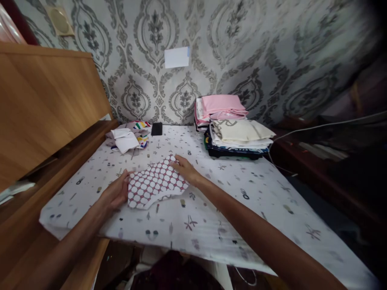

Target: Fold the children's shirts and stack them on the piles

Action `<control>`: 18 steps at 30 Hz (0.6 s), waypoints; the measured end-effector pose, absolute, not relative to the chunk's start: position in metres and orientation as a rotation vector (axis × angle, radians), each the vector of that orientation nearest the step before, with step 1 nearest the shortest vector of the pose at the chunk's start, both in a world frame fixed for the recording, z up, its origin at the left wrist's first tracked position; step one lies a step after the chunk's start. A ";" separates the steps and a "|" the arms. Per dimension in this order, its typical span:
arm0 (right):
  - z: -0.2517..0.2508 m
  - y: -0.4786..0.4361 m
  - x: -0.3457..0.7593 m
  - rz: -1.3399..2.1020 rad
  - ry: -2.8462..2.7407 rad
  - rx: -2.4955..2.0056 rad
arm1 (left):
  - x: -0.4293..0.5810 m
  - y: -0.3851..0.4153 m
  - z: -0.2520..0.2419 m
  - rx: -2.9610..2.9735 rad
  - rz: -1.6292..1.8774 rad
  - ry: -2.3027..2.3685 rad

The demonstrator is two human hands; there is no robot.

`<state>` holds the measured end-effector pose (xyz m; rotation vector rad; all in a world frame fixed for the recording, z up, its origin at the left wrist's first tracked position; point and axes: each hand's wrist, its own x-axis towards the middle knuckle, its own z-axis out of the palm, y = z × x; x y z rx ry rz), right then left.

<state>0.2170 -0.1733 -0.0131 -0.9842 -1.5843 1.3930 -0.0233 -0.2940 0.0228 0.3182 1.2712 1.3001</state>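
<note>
A small white garment (pixel 157 181) with a red and grey lattice print is stretched between my two hands, just over the covered table. Its lower edge curves inward like the leg opening of underpants, but the exact kind is unclear. My left hand (pixel 118 191) pinches its left upper corner, with the thumb on top. My right hand (pixel 186 171) grips the upper right side, its fingers closed over the edge. Beyond my left hand lies a loose heap of small clothes (pixel 125 139), white, grey and multicoloured.
Folded clothes are stacked in a front pile (pixel 242 133) and a pink-topped back pile (pixel 223 105) at the right rear. A dark flat object (pixel 157 129) lies near the wall. A wooden panel (pixel 51 104) borders the left; a white cable (pixel 326 125) runs right of the table.
</note>
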 end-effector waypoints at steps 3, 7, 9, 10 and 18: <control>-0.026 -0.182 0.233 1.478 -1.528 -1.097 | -0.016 -0.301 0.017 0.423 1.223 1.302; -0.031 -0.196 0.252 1.692 -1.572 -1.029 | -0.009 -0.306 0.024 0.550 1.171 1.468; -0.025 -0.203 0.262 1.653 -1.637 -0.974 | -0.003 -0.304 0.032 0.645 1.148 1.502; -0.021 -0.205 0.267 1.591 -1.660 -0.946 | 0.000 -0.301 0.036 0.719 1.131 1.504; 0.056 -0.160 0.349 0.952 -1.582 -0.899 | 0.066 -0.196 0.079 1.650 1.368 1.334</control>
